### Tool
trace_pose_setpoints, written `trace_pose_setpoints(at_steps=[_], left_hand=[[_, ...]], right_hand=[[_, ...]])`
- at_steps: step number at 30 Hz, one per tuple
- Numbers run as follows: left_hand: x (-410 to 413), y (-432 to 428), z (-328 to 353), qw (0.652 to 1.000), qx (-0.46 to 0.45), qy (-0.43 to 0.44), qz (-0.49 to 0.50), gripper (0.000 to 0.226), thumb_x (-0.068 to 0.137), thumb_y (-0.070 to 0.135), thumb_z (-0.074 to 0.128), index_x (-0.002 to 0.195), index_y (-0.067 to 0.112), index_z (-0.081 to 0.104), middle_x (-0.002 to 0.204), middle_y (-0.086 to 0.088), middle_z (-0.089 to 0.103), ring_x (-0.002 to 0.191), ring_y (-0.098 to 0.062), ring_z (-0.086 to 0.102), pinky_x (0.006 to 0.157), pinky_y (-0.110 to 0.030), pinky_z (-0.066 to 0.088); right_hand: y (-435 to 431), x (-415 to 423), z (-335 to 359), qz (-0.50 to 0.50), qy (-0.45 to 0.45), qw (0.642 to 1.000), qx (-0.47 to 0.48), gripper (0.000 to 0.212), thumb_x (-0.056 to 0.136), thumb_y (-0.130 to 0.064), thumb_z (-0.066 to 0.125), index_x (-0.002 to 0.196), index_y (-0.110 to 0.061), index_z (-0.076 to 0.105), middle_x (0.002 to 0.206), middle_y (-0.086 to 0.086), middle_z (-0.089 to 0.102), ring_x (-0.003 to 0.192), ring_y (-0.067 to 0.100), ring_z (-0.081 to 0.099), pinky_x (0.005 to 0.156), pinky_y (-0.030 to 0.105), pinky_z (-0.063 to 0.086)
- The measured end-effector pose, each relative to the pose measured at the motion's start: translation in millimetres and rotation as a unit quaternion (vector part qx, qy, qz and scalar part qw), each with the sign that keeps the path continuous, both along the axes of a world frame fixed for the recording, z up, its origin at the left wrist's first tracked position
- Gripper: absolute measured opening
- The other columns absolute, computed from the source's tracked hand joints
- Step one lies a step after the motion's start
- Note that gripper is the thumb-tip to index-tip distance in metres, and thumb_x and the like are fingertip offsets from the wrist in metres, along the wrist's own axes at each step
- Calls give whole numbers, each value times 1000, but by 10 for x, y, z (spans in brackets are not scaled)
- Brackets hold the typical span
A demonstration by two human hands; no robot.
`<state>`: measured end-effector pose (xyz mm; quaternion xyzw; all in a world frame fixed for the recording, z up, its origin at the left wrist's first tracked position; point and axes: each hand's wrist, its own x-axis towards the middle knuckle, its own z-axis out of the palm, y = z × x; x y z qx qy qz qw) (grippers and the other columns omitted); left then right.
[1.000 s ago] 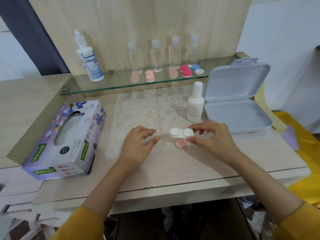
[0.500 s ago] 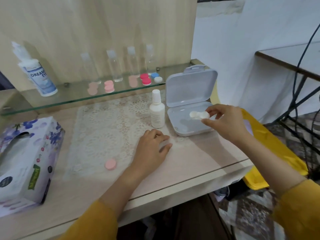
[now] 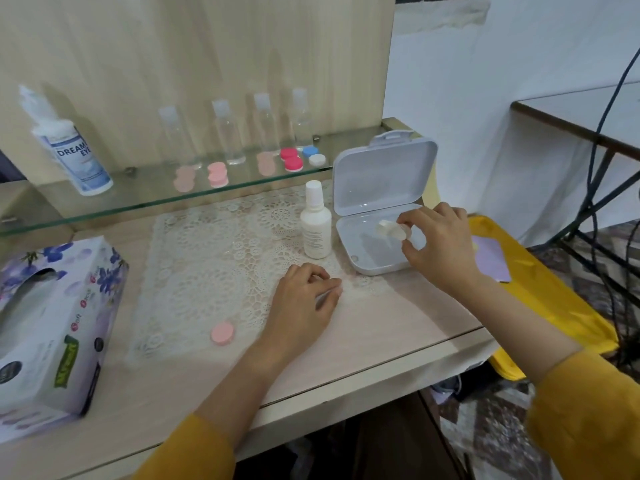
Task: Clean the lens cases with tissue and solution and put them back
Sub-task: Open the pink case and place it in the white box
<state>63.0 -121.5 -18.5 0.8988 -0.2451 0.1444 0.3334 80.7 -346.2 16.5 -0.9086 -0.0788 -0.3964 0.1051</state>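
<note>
Now the right grip (image 3: pixel 440 247) sits lower than half a second back, pinching the white lens case (image 3: pixel 393 230) just above the tray of the open box (image 3: pixel 382 174), centre right. The case is twin-lobed and tilted. Left grip (image 3: pixel 304 299) unmoved on the lace mat (image 3: pixel 207 258), fingers curled; cannot tell if it holds anything.

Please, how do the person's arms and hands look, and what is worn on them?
The left sleeve and the right sleeve are mustard-yellow and end above the wrists. The left hand and the right hand are bare: no gloves, and no ring, watch or bracelet shows.
</note>
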Motion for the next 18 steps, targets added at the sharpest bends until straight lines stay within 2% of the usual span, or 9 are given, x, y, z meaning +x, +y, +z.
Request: trace_pose_setpoints(at_steps=[3,6,18], left_hand=[[1,-1,0,1000,-5,2,-2,46,83,44,40,98,15,72,93,1,60,87,-16,50,81,-33,44],[9,5,-14,1000,-2,2,-3,42,84,42,43,98,16,72,93,1,60,88,-16,50,81,-34,45],[21,3,-53,1000,-11,-17,-1,43,83,43,41,96,17,73,91,2,60,86,-14,49,79,-36,46]], right_hand=[[-3,16,-34,1,-3,1000,-5,20,60,-9,59,80,-11,63,71,-1,65,62,29,49,67,30,26],[-6,22,-41,5,-7,1000,-9,22,60,-7,59,80,-12,63,72,-1,65,63,29,50,66,29,22],[12,57,-83,7,-38,999,-14,26,58,-2,57,82,-11,64,73,0,65,63,28,49,68,28,23]])
